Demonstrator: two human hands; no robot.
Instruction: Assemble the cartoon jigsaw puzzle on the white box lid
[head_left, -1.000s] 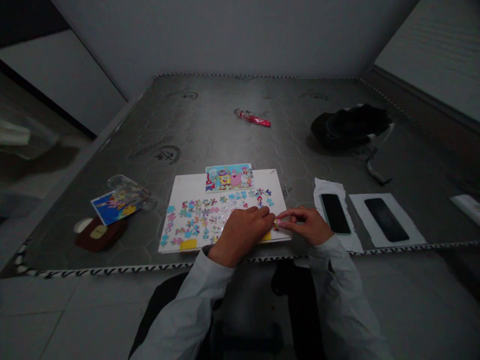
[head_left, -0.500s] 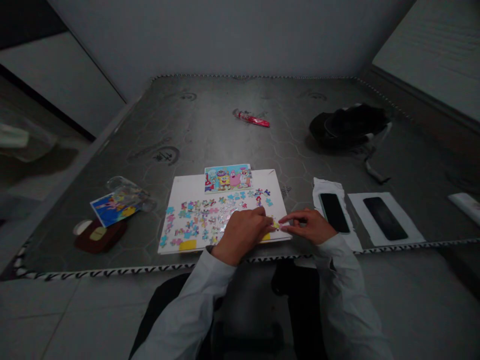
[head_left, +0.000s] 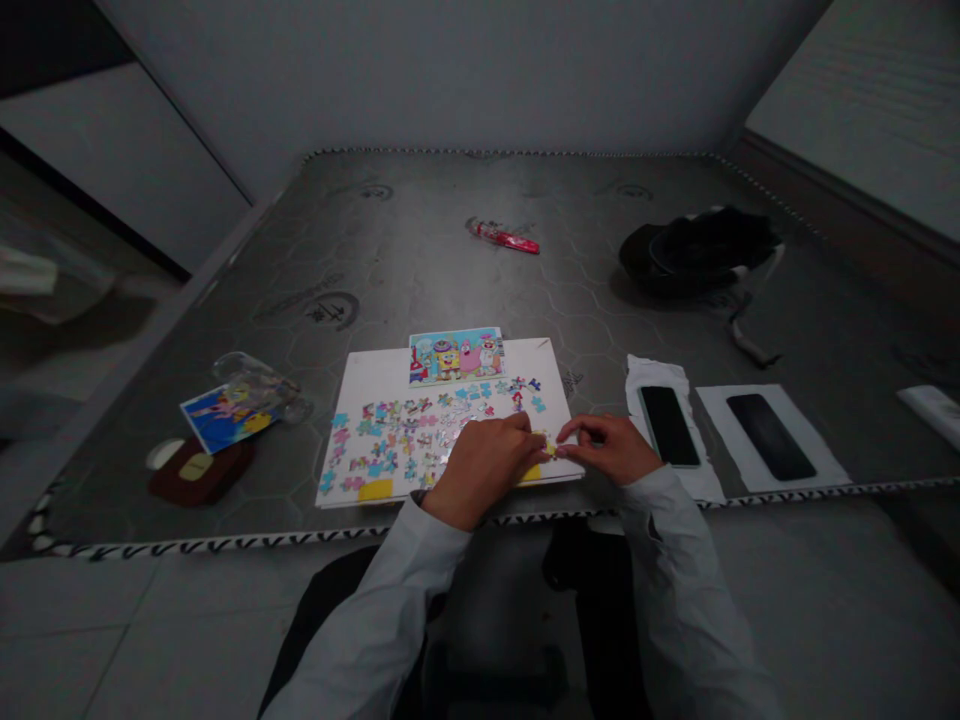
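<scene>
Small yellow jigsaw piece, flat and seemingly of card (head_left: 551,449): lying near the right end of the white rectangular board (head_left: 375,378), between the fingertips of your two hands.

Right hand (head_left: 613,447): your thumb and forefinger are bending close about the piece's right side; whether this grip is clamping it, I cannot tell.

Left hand (head_left: 491,460): your fingers are bunching, palm down, at the piece's left; grip state not showing.

Risks, judged: if you are pressing sideways, the piece may be slipping or its tabs creasing. Your left hand is spanning the board beside loose multicoloured jigsaw pieces (head_left: 390,460); a careless sweep could be scattering them.

Obscured: your left hand is hiding part of the board and anything beneath. It is partly covering a yellow flat patch (head_left: 531,473). Dim light is leaving the small prints illegible.
</scene>
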